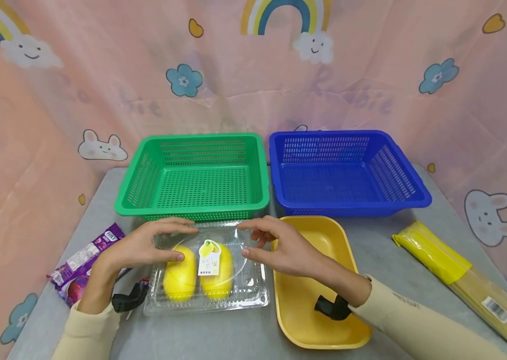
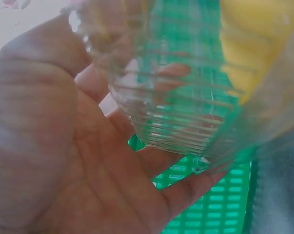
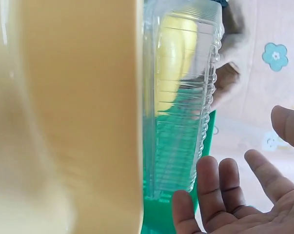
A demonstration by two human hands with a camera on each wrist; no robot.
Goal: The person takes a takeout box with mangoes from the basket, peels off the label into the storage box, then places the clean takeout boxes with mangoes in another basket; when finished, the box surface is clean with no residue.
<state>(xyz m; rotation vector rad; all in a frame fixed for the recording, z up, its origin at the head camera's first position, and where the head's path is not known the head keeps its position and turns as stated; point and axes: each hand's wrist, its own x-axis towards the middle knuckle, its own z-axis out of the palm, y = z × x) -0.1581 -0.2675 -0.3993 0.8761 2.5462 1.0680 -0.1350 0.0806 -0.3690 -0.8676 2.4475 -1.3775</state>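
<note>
A clear plastic box (image 1: 246, 292) with two yellow mangoes (image 1: 179, 280) and a white label (image 1: 209, 260) lies before the green basket. My left hand (image 1: 138, 246) is at its left side, thumb over the lid and fingers stretched along the far left corner; in the left wrist view the fingers of that hand (image 2: 112, 161) pass behind the ribbed plastic (image 2: 176, 117), and contact is unclear. My right hand (image 1: 282, 247) hovers at the box's right side, above the yellow tray's edge. In the right wrist view its fingers (image 3: 212, 190) are spread, apart from the box (image 3: 181, 141).
Behind the box stand a green basket (image 1: 204, 187) and, to its right, a blue basket (image 1: 325, 182). The yellow tray (image 1: 307, 320) lies to the box's right. A purple packet (image 1: 82, 262) is at the left, and a long yellow-and-clear packet (image 1: 469, 285) at the far right.
</note>
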